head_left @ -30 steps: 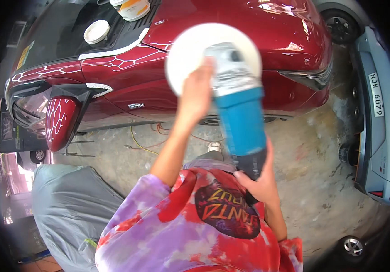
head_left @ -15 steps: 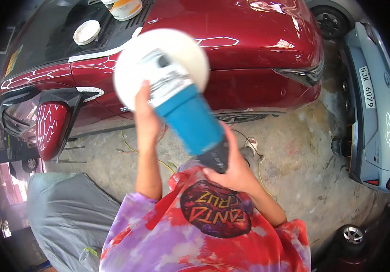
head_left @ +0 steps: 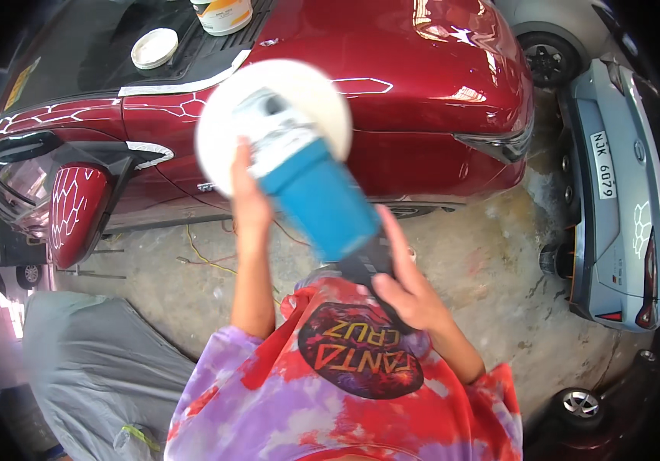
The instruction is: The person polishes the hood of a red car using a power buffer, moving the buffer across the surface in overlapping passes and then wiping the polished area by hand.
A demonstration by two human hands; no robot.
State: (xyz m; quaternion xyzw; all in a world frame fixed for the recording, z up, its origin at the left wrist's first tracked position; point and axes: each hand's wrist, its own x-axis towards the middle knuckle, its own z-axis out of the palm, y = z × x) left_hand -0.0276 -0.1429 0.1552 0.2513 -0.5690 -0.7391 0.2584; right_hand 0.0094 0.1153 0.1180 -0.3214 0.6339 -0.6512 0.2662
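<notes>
A blue polisher (head_left: 328,203) with a black rear handle and a round white pad (head_left: 217,127) is held up in front of me. Near the pad, my left hand (head_left: 253,203) grips the tool's silver head, its thumb pointing up along the side. My right hand (head_left: 413,296) is wrapped around the black handle close to my shirt. The pad overlaps the red car (head_left: 414,157) in this view; whether it touches the paint I cannot tell. Motion blurs the pad and the tool's head.
A white tub (head_left: 224,15) and a round white lid (head_left: 155,48) rest by the windshield. The red side mirror (head_left: 78,211) sticks out at left. A yellow cord (head_left: 205,260) lies on the concrete floor. A grey cover (head_left: 103,365) drapes something lower left; a pale blue car (head_left: 621,207) stands at right.
My view has shifted, so the cars sit slightly further left. The polisher stays in both hands at about the same place. The fingers of my right hand have shifted on the handle.
</notes>
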